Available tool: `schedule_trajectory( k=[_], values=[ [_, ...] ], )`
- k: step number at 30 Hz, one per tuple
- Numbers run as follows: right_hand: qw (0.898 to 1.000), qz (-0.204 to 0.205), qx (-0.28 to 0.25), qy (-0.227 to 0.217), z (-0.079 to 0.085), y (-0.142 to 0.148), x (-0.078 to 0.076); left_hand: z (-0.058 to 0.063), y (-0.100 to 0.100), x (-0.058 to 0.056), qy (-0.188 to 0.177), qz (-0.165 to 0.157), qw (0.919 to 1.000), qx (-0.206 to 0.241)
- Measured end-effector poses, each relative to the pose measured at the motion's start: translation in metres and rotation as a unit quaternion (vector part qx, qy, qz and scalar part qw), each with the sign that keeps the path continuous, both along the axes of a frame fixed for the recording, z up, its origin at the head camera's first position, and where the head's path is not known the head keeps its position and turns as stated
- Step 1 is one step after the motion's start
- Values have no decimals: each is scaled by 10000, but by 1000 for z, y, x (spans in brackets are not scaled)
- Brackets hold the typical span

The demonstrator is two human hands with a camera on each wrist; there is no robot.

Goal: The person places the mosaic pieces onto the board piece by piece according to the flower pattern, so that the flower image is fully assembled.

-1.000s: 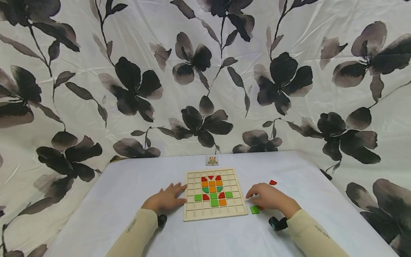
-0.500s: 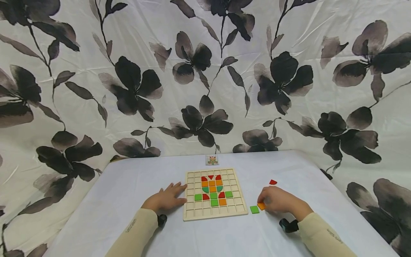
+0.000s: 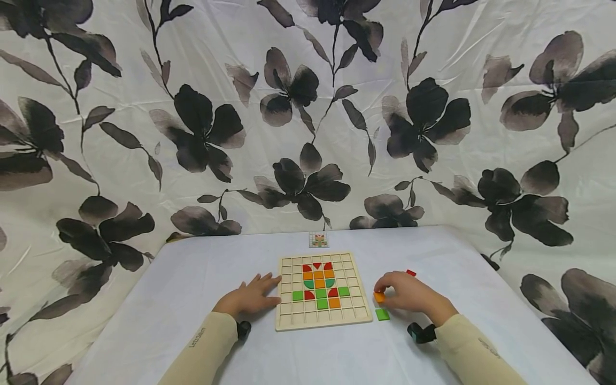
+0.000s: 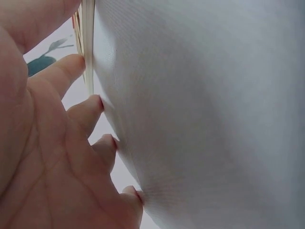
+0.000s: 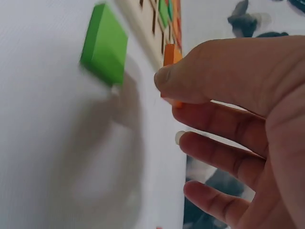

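Note:
My right hand [image 3: 409, 293] pinches an orange square tile [image 5: 171, 55] between thumb and fingertips, just right of the board. On the cloth below it lies a green square tile [image 3: 382, 314], seen large in the right wrist view too. A wooden grid board [image 3: 289, 321] bears red, orange, green and teal tiles in its middle cells. Against the board's left edge my left hand [image 3: 251, 297] rests with fingers spread, the thumb and index finger touching the wood. The left wrist view shows its palm and fingertips on the white cloth.
Behind the right hand a red tile [image 3: 411, 272] is partly hidden. A small pattern card [image 3: 318, 239] lies beyond the board at the back of the white-covered table [image 3: 202, 267]. A floral curtain [image 3: 298, 133] hangs behind.
The right hand first moved right to the orange tile by the green one, took hold of it, then carried it left toward the board. The left hand has stayed put.

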State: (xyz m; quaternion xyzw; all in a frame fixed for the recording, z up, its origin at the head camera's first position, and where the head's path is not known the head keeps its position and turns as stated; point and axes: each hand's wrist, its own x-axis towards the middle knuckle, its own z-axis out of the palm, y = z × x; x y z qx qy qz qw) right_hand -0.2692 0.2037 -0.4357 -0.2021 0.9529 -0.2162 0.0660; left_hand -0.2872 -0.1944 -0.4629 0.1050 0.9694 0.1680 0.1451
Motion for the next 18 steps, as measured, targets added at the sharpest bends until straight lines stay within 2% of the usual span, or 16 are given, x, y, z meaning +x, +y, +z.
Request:
schedule_trajectory(
  k=[9, 18],
  values=[
    [9964, 780, -25, 342, 1, -35, -5, -1, 0, -1, -14, 22, 10000, -26],
    [9928, 1147, -75, 350, 2, -76, -5, 0, -2, 0, 14, 3, 10000, -2]
  ],
)
